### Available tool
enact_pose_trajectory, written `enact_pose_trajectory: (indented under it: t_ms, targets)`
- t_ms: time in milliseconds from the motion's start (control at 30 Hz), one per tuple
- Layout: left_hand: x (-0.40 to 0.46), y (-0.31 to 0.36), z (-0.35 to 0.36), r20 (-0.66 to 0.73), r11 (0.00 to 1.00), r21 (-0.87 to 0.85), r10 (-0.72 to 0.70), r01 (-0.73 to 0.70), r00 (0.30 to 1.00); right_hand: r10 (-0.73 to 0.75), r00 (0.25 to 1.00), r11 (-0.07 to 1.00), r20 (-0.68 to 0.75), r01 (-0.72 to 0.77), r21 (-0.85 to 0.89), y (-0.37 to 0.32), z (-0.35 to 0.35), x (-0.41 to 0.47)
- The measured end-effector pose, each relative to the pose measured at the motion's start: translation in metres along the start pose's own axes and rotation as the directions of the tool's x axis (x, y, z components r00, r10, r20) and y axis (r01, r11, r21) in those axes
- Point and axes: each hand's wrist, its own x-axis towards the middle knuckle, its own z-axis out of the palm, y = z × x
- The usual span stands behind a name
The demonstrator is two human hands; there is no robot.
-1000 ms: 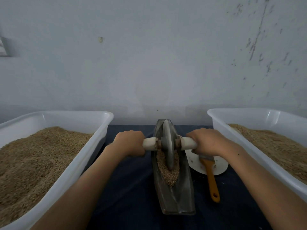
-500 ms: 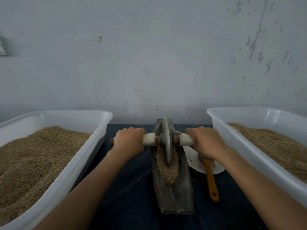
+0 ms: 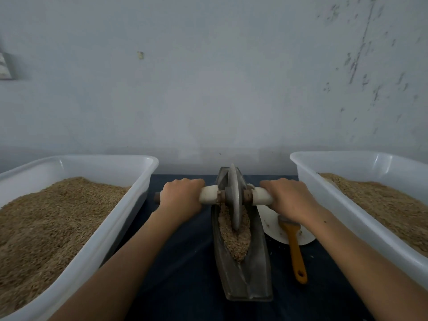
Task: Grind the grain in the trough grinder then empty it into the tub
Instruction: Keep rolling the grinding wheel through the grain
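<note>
A long metal trough grinder [image 3: 252, 269] lies lengthwise on the dark cloth, with brown grain [image 3: 236, 239] heaped in its middle. A metal grinding wheel [image 3: 233, 195] stands upright in the trough toward its far end, on a white-wrapped axle handle [image 3: 208, 194]. My left hand [image 3: 181, 195] grips the left end of the axle. My right hand [image 3: 289, 198] grips the right end. A white tub [image 3: 129, 205] full of grain stands to the left, and a second white tub [image 3: 324, 193] with grain stands to the right.
A white plate [image 3: 273, 225] sits just right of the trough, with a brush with an orange handle [image 3: 296, 251] lying across it. A pale wall rises close behind the table. Dark cloth [image 3: 185, 262] covers the surface between the tubs.
Both hands have pushed the wheel away from me along the trough, from the middle of the grain toward the far end. More of the grain heap now shows in front of the wheel.
</note>
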Motion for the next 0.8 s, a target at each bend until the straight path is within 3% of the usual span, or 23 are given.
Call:
enact_pose_trajectory:
  t_ms: [67, 167, 300, 400, 533, 700, 800]
  targets:
    - [0.000, 0.000, 0.003, -0.054, 1.000, -0.004, -0.005, 0.004, 0.999, 0.011, 0.998, 1.000, -0.054, -0.012, -0.009, -0.001, 0.005, 0.000]
    - [0.001, -0.001, 0.002, 0.016, 1.000, -0.001, -0.003, 0.003, 1.000, -0.003, 0.999, 1.000, -0.033, 0.003, -0.011, -0.001, 0.002, 0.001]
    - [0.003, -0.004, -0.008, 0.272, 0.999, -0.041, 0.007, 0.005, 0.962, -0.044, 0.980, 0.999, 0.196, 0.038, 0.034, 0.002, -0.013, 0.002]
    - [0.003, -0.005, -0.014, 0.362, 0.998, -0.059, 0.015, 0.007, 0.932, -0.055, 0.945, 0.997, 0.323, 0.037, 0.060, 0.004, -0.019, 0.004]
    - [0.001, -0.004, -0.012, 0.273, 0.999, -0.033, 0.013, -0.004, 0.962, -0.033, 0.952, 0.998, 0.305, 0.012, 0.069, 0.003, -0.015, 0.004]
    - [0.000, -0.003, -0.004, 0.066, 0.999, -0.045, 0.000, 0.003, 0.998, -0.008, 1.000, 0.999, -0.002, 0.008, -0.034, 0.000, -0.002, 0.002]
    - [-0.001, -0.001, -0.004, 0.009, 0.999, -0.034, -0.012, 0.012, 1.000, 0.000, 0.999, 1.000, -0.033, 0.000, -0.012, 0.001, 0.001, 0.001]
